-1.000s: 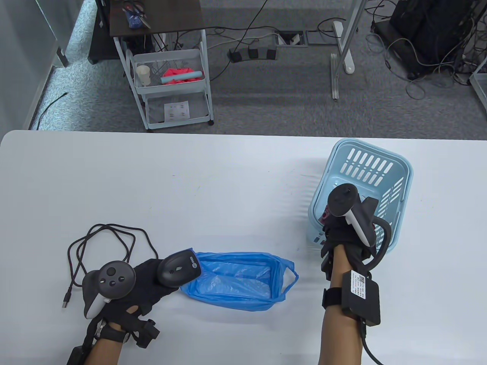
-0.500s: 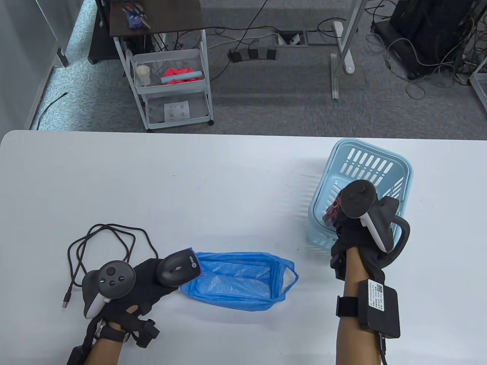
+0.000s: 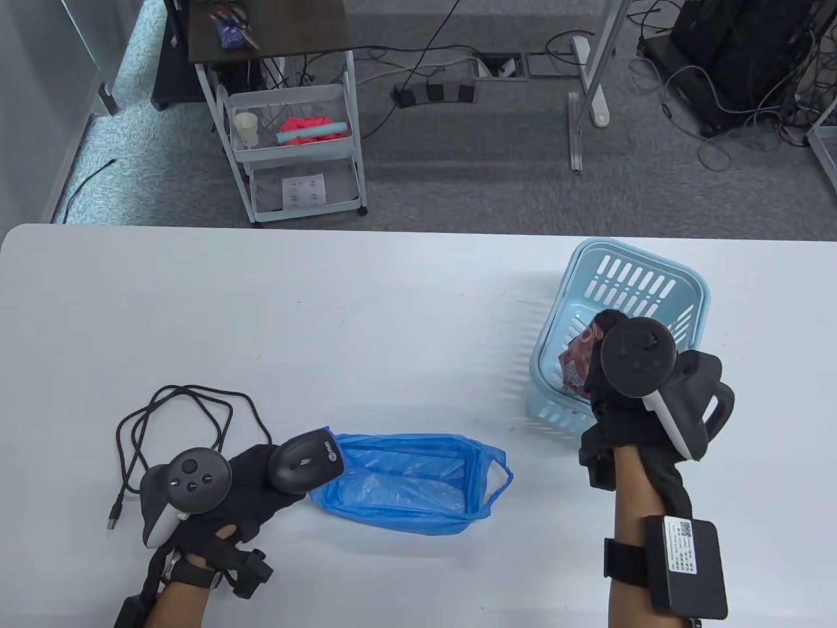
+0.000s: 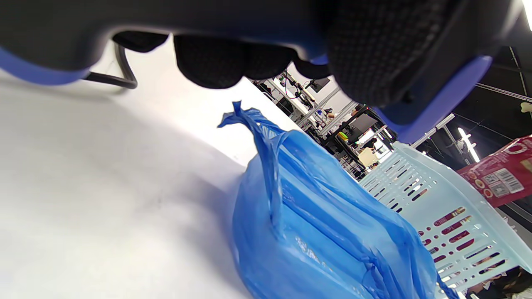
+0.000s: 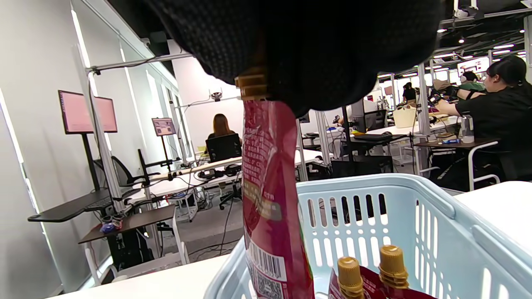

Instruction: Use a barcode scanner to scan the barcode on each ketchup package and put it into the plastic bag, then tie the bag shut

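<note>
My right hand (image 3: 611, 376) grips a red ketchup package (image 3: 579, 360) by its capped top and holds it above the light blue basket (image 3: 624, 278). In the right wrist view the package (image 5: 270, 199) hangs from my gloved fingers (image 5: 316, 50), barcode low on its side, and two more capped packages (image 5: 374, 274) lie in the basket (image 5: 432, 207). My left hand (image 3: 261, 474) grips the black barcode scanner (image 3: 306, 461) at the left edge of the open blue plastic bag (image 3: 412, 481). The left wrist view shows the bag (image 4: 316, 232), basket and lifted package (image 4: 498, 178).
The scanner's black cable (image 3: 176, 418) loops on the white table (image 3: 340, 314) to the left of my left hand. Past the table's far edge stand a white wire cart (image 3: 294, 150) and a table leg on grey carpet.
My right hand has risen and shifted right, lifting the red ketchup package up out of the basket. The left hand and scanner have stayed in place.
</note>
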A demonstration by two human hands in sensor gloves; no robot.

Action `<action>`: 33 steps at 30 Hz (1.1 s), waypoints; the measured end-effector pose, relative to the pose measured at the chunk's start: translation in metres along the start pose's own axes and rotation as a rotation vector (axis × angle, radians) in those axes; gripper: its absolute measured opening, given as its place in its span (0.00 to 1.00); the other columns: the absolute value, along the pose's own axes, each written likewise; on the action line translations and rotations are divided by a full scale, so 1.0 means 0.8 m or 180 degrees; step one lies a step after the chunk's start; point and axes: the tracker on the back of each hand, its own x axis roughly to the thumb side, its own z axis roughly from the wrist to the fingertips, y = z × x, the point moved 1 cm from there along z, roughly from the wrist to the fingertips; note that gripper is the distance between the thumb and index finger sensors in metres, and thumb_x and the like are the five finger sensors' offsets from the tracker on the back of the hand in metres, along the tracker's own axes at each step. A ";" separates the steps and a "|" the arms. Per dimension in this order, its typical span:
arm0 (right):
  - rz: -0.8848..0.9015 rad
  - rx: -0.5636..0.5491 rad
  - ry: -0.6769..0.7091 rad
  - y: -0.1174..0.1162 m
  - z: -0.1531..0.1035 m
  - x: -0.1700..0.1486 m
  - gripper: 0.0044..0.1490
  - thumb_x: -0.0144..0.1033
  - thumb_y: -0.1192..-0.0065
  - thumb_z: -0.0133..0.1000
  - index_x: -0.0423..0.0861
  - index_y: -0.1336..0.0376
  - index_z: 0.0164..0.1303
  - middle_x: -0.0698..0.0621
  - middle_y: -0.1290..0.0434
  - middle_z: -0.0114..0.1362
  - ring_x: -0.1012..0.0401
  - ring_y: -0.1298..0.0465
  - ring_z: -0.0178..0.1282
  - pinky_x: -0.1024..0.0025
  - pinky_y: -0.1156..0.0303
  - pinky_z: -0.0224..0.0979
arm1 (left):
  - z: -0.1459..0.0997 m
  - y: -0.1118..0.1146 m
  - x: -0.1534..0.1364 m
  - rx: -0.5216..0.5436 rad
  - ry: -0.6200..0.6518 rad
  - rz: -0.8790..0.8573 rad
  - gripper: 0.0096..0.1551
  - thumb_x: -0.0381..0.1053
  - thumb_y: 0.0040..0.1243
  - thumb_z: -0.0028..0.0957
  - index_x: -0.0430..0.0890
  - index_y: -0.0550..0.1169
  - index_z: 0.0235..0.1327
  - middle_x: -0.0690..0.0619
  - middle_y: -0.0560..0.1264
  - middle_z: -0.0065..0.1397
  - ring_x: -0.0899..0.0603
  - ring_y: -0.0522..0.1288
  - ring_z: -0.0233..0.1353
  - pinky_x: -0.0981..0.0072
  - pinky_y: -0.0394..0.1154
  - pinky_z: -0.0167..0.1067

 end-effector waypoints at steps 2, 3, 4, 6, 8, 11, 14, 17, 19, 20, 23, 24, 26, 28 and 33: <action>-0.0019 -0.0036 0.0064 0.004 -0.004 0.005 0.29 0.29 0.38 0.58 0.40 0.37 0.70 0.39 0.25 0.66 0.44 0.25 0.58 0.49 0.28 0.61 | 0.000 0.000 0.000 0.0001 -0.0005 0.0000 0.27 0.62 0.70 0.46 0.55 0.80 0.58 0.55 0.76 0.65 0.41 0.80 0.60 0.43 0.74 0.65; -0.0028 -0.0045 0.0097 0.005 -0.007 0.008 0.29 0.29 0.38 0.58 0.40 0.37 0.70 0.39 0.25 0.66 0.44 0.25 0.58 0.49 0.28 0.60 | 0.000 0.000 0.000 0.0000 -0.0007 -0.0004 0.27 0.62 0.70 0.46 0.55 0.80 0.58 0.55 0.76 0.65 0.41 0.80 0.60 0.43 0.74 0.64; -0.0026 -0.0066 0.0139 0.007 -0.009 0.011 0.29 0.29 0.38 0.58 0.40 0.37 0.70 0.39 0.25 0.65 0.44 0.25 0.58 0.50 0.28 0.60 | 0.000 0.000 0.000 -0.0003 -0.0007 -0.0009 0.27 0.62 0.70 0.46 0.55 0.80 0.58 0.55 0.76 0.65 0.41 0.80 0.60 0.43 0.74 0.64; -0.0016 -0.0068 0.0207 0.009 -0.014 0.016 0.29 0.29 0.38 0.58 0.39 0.37 0.70 0.39 0.25 0.65 0.44 0.25 0.57 0.50 0.28 0.60 | 0.000 0.000 0.000 -0.0002 -0.0007 -0.0020 0.27 0.62 0.70 0.46 0.55 0.80 0.58 0.55 0.76 0.66 0.41 0.80 0.60 0.43 0.74 0.64; -0.0029 -0.0053 0.0313 0.010 -0.020 0.025 0.29 0.29 0.38 0.58 0.39 0.37 0.70 0.39 0.25 0.65 0.44 0.25 0.57 0.50 0.28 0.60 | 0.000 0.000 -0.001 -0.0003 -0.0006 -0.0022 0.27 0.62 0.70 0.46 0.55 0.80 0.58 0.55 0.76 0.66 0.41 0.80 0.60 0.43 0.74 0.65; -0.0049 -0.0005 0.0487 0.007 -0.030 0.041 0.29 0.29 0.37 0.58 0.38 0.36 0.70 0.39 0.24 0.65 0.44 0.24 0.56 0.50 0.27 0.59 | 0.000 0.000 -0.001 -0.0006 -0.0003 -0.0026 0.27 0.62 0.70 0.46 0.55 0.80 0.57 0.55 0.76 0.65 0.41 0.80 0.60 0.43 0.74 0.64; -0.0087 0.0099 0.0653 -0.002 -0.042 0.058 0.29 0.30 0.37 0.58 0.38 0.36 0.70 0.38 0.24 0.64 0.44 0.24 0.56 0.50 0.27 0.59 | 0.000 0.000 -0.001 -0.0008 -0.0006 -0.0040 0.27 0.62 0.70 0.46 0.55 0.80 0.57 0.55 0.76 0.66 0.41 0.80 0.60 0.43 0.74 0.65; -0.0107 0.0228 0.0833 -0.017 -0.055 0.076 0.29 0.30 0.37 0.58 0.37 0.36 0.69 0.38 0.24 0.64 0.44 0.24 0.56 0.51 0.27 0.58 | 0.000 0.000 -0.001 -0.0013 0.0005 -0.0071 0.27 0.62 0.70 0.46 0.55 0.81 0.57 0.55 0.76 0.65 0.41 0.80 0.60 0.43 0.74 0.65; -0.0108 0.0331 0.0950 -0.029 -0.063 0.086 0.29 0.30 0.37 0.58 0.37 0.36 0.69 0.38 0.24 0.63 0.45 0.24 0.55 0.51 0.27 0.58 | 0.000 0.000 0.000 -0.0013 0.0021 -0.0066 0.27 0.62 0.70 0.46 0.55 0.81 0.57 0.55 0.76 0.66 0.41 0.80 0.60 0.43 0.74 0.64; -0.0115 0.0393 0.1015 -0.038 -0.068 0.092 0.29 0.30 0.37 0.58 0.36 0.36 0.69 0.38 0.24 0.63 0.45 0.23 0.55 0.51 0.27 0.57 | 0.000 -0.001 0.000 -0.0011 0.0032 -0.0065 0.27 0.62 0.70 0.46 0.55 0.81 0.57 0.55 0.76 0.65 0.41 0.81 0.60 0.43 0.74 0.64; -0.0108 0.0517 0.1184 -0.058 -0.079 0.108 0.29 0.31 0.36 0.57 0.36 0.35 0.68 0.38 0.23 0.62 0.45 0.23 0.53 0.52 0.26 0.56 | 0.000 -0.001 0.002 -0.0018 0.0052 -0.0052 0.27 0.63 0.69 0.46 0.55 0.81 0.57 0.55 0.76 0.65 0.41 0.81 0.60 0.43 0.74 0.64; -0.0104 0.0534 0.1211 -0.062 -0.081 0.111 0.29 0.31 0.36 0.57 0.36 0.35 0.68 0.38 0.23 0.62 0.45 0.23 0.53 0.52 0.26 0.56 | 0.000 -0.001 0.002 -0.0025 0.0060 -0.0054 0.27 0.62 0.69 0.46 0.55 0.81 0.57 0.55 0.76 0.65 0.41 0.81 0.60 0.43 0.74 0.64; -0.0075 0.0598 0.1310 -0.074 -0.088 0.122 0.30 0.31 0.36 0.57 0.35 0.35 0.68 0.38 0.23 0.61 0.45 0.23 0.53 0.52 0.26 0.55 | 0.000 0.000 0.002 -0.0043 0.0082 -0.0057 0.27 0.63 0.69 0.46 0.54 0.81 0.57 0.55 0.77 0.65 0.41 0.81 0.60 0.43 0.74 0.64; -0.0066 0.0649 0.1400 -0.085 -0.094 0.133 0.30 0.32 0.35 0.57 0.35 0.35 0.68 0.38 0.22 0.61 0.46 0.22 0.52 0.53 0.25 0.55 | 0.000 0.000 0.002 -0.0045 0.0104 -0.0061 0.27 0.63 0.69 0.46 0.54 0.81 0.57 0.55 0.77 0.65 0.41 0.81 0.60 0.43 0.74 0.64; -0.0029 0.0763 0.1590 -0.105 -0.106 0.160 0.30 0.32 0.35 0.57 0.35 0.35 0.67 0.38 0.22 0.60 0.46 0.22 0.52 0.53 0.25 0.54 | 0.000 0.001 0.004 -0.0075 0.0165 -0.0081 0.27 0.63 0.70 0.46 0.54 0.81 0.57 0.55 0.77 0.65 0.41 0.81 0.60 0.43 0.74 0.64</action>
